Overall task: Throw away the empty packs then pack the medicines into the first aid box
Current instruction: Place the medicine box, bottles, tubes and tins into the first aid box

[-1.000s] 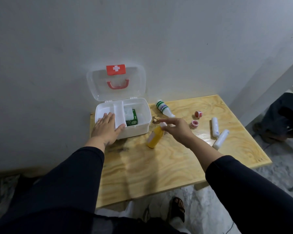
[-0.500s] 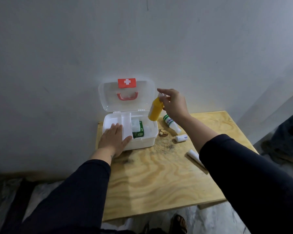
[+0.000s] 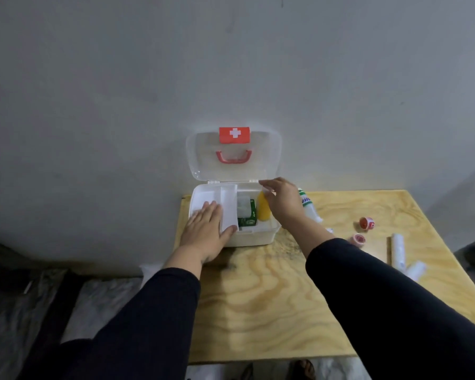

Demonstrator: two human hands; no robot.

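Observation:
The white first aid box (image 3: pixel 258 238) stands open at the table's back left, its clear lid (image 3: pixel 233 163) leaning on the wall. Inside are a green pack (image 3: pixel 248 221), a small clear case (image 3: pixel 243 208) and a yellow bottle (image 3: pixel 263 210) standing upright at the right side. My right hand (image 3: pixel 281 201) is over that side, fingertips on the bottle's white cap. My left hand (image 3: pixel 205 231) lies flat on the box's front left, on its white tray. A white bottle with a green label (image 3: pixel 307 205) lies just right of the box.
On the wooden table (image 3: pixel 258 297) to the right lie two small red-and-white rolls (image 3: pixel 367 222) (image 3: pixel 358 239) and two white tubes (image 3: pixel 398 249) (image 3: pixel 416 268). The grey wall stands right behind the box. The floor drops away beyond the table's left and front edges.
My right hand lifted the yellow bottle off the table, carried it over the box and lowered it into the right compartment. My left hand stayed on the box.

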